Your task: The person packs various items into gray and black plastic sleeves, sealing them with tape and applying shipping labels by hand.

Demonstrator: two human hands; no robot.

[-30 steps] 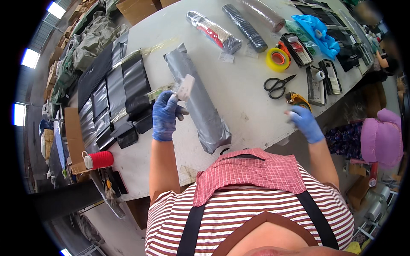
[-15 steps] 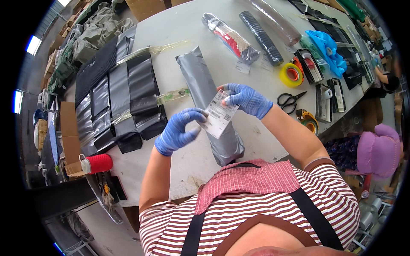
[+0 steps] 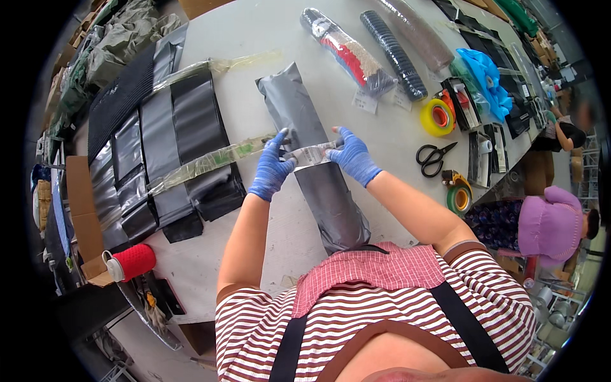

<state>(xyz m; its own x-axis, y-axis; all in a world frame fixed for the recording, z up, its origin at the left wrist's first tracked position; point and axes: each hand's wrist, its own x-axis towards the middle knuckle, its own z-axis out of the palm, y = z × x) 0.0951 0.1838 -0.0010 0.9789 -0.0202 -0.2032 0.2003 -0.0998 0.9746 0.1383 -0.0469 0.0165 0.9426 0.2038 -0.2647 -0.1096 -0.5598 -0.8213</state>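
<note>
Table (image 3: 391,137), grey parcel (image 3: 326,207) near its edge, space rightward

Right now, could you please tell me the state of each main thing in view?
Gray package: lying on the table.
White label: held between the left hand and right hand, across the package; whether stuck, unclear.
Scissors: lying down, apparently closed.
Yellow tape roll: lying unheld.
Red and beige roll: plastic-wrapped.
Dark ribbed roll: plastic-wrapped.
Red spool: on its side.

Both blue-gloved hands (image 3: 272,172) hold a white label (image 3: 312,155) across a long grey parcel (image 3: 328,204).
</note>
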